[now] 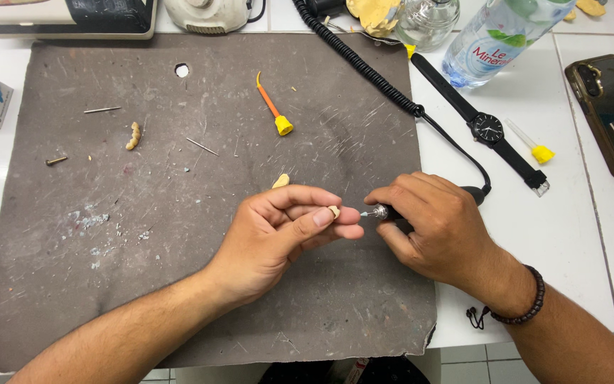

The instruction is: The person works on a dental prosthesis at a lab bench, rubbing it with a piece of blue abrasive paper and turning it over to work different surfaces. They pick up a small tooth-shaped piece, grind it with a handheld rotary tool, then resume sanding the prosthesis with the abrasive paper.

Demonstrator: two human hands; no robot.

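Observation:
My left hand (282,231) pinches a small cream tooth-shaped piece (334,210) between thumb and fingertips, above a worn grey mat (108,235). My right hand (431,224) grips a rotary handpiece (381,212) with a black body; its fine tip points left, right next to the small piece. A black coiled cord (364,67) runs from the handpiece up to the back of the table.
On the mat lie an orange-and-yellow mixing tip (275,110), a cream row of teeth (133,135), a small cream fragment (281,181), thin pins (101,109) and a screw (56,161). Right of the mat: a black wristwatch (489,129), a phone (612,114), a water bottle (495,39), a glass jar (426,21).

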